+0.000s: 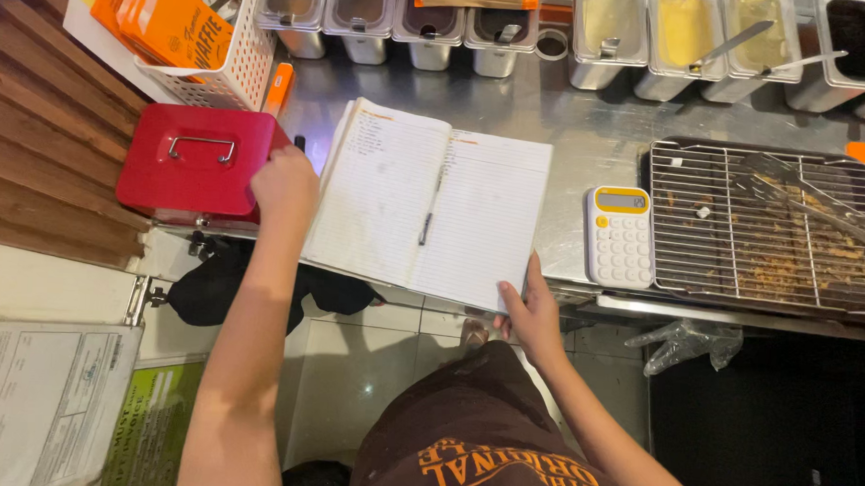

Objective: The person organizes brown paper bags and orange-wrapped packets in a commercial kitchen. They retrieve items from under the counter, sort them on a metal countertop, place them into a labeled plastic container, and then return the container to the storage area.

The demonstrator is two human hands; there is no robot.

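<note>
An open lined notebook [424, 200] lies on the steel counter [590, 133] with a pen [425, 227] resting near its spine. My right hand [531, 313] grips the notebook's lower right corner at the counter's front edge. My left hand [283, 185] rests against the right side of a red metal cash box [196, 160] with a silver handle, fingers curled on its edge.
A white and yellow calculator [622, 235] sits right of the notebook. Beside it is a dark tray with a wire rack [754, 225], crumbs and tongs [808, 199]. Steel containers [651, 35] line the back. A white basket [224, 44] holds orange packets.
</note>
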